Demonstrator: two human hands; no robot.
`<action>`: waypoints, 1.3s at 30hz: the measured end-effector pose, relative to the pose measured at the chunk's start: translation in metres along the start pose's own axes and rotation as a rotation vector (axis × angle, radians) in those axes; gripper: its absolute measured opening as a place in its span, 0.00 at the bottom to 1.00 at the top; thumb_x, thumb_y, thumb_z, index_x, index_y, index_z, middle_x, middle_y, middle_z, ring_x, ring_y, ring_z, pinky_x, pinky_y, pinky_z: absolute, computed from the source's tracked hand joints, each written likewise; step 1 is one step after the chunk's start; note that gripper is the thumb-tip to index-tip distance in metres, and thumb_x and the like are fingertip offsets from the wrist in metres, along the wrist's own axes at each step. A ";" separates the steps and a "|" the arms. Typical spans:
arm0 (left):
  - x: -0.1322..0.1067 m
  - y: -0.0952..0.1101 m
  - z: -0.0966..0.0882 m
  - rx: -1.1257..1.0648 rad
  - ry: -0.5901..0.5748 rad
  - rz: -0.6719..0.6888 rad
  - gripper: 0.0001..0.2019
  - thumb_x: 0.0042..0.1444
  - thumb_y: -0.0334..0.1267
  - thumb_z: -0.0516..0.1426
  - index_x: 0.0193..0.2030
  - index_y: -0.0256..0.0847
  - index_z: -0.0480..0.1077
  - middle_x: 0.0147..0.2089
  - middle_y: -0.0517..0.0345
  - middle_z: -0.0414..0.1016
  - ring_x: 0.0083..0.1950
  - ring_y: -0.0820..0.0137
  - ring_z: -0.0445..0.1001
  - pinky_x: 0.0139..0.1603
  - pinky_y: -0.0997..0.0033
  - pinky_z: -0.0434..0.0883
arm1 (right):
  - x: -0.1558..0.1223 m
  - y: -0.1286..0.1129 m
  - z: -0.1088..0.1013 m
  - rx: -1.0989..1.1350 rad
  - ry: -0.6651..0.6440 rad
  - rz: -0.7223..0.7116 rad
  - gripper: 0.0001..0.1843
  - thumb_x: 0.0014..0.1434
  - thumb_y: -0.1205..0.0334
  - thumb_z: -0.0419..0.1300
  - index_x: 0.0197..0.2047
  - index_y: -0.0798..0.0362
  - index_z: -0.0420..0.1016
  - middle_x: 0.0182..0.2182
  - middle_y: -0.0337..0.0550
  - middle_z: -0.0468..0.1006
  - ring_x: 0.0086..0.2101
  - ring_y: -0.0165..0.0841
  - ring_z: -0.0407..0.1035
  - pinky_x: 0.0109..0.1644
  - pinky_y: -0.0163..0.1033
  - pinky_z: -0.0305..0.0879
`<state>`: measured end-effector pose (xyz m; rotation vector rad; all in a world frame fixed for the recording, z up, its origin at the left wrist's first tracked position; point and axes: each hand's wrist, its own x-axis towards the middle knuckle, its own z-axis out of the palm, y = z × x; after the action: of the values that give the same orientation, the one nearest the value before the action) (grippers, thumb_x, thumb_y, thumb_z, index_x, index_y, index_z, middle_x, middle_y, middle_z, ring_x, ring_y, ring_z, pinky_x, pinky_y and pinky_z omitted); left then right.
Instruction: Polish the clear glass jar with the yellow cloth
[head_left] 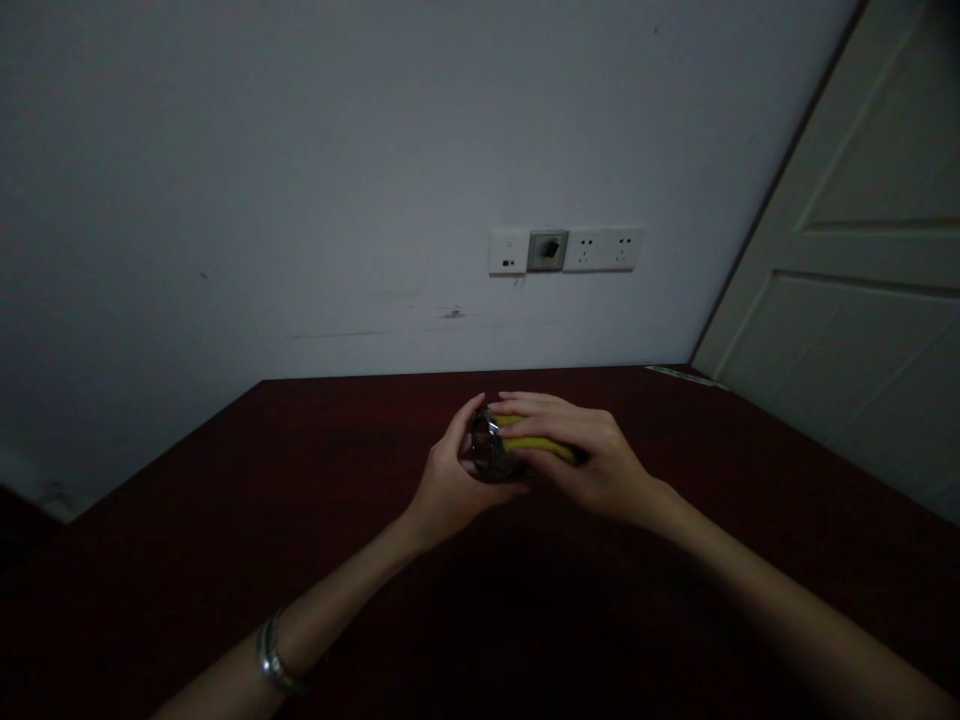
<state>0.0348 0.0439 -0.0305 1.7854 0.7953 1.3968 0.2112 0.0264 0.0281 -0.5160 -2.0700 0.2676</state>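
Note:
My left hand (448,482) is curled around a clear drinking glass (489,458), with the thumb and fingers on either side of it. The glass looks dark and glossy, with bright glints near its upper edge. In my right hand (600,455) is a yellow sponge (538,443), gripped between the fingers and thumb. Its left end meets the glass; whether it reaches inside cannot be made out in the dim light. Both hands are close together over the dark red table, and the far side of the glass is hidden by fingers.
The dark reddish table (337,440) runs back to a pale wall (300,180). A row of wall sockets (600,250) with a grey switch plate (547,251) is set above it. A panelled white door (862,330) stands on the right. A metal bracelet (271,655) circles my left wrist.

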 end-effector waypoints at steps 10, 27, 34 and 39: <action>-0.004 0.007 -0.004 0.148 -0.094 0.077 0.48 0.32 0.39 0.72 0.62 0.40 0.56 0.59 0.42 0.67 0.57 0.53 0.70 0.58 0.50 0.69 | 0.000 0.007 0.002 0.079 0.142 0.197 0.11 0.57 0.66 0.60 0.43 0.47 0.79 0.47 0.43 0.79 0.49 0.37 0.73 0.55 0.48 0.69; -0.003 0.007 -0.006 0.307 -0.067 0.195 0.46 0.33 0.39 0.71 0.60 0.38 0.57 0.58 0.43 0.69 0.57 0.54 0.70 0.58 0.49 0.69 | 0.001 0.007 -0.001 -0.044 0.113 0.064 0.12 0.58 0.68 0.60 0.45 0.51 0.77 0.46 0.47 0.79 0.47 0.36 0.74 0.52 0.47 0.72; 0.002 0.005 -0.003 0.298 -0.001 0.171 0.44 0.33 0.36 0.70 0.59 0.40 0.57 0.55 0.46 0.71 0.54 0.58 0.73 0.52 0.57 0.74 | 0.002 -0.006 -0.002 -0.126 -0.102 -0.212 0.16 0.59 0.74 0.54 0.48 0.55 0.75 0.49 0.51 0.77 0.54 0.37 0.67 0.57 0.50 0.67; -0.001 0.003 -0.004 0.289 -0.045 0.174 0.45 0.33 0.38 0.71 0.59 0.40 0.56 0.56 0.45 0.71 0.55 0.57 0.72 0.54 0.55 0.73 | 0.002 0.000 -0.006 -0.081 -0.042 -0.103 0.14 0.60 0.71 0.56 0.47 0.53 0.76 0.48 0.49 0.78 0.51 0.36 0.71 0.56 0.49 0.68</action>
<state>0.0310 0.0419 -0.0280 2.1444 0.8699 1.4016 0.2152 0.0274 0.0330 -0.4542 -2.1473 0.1348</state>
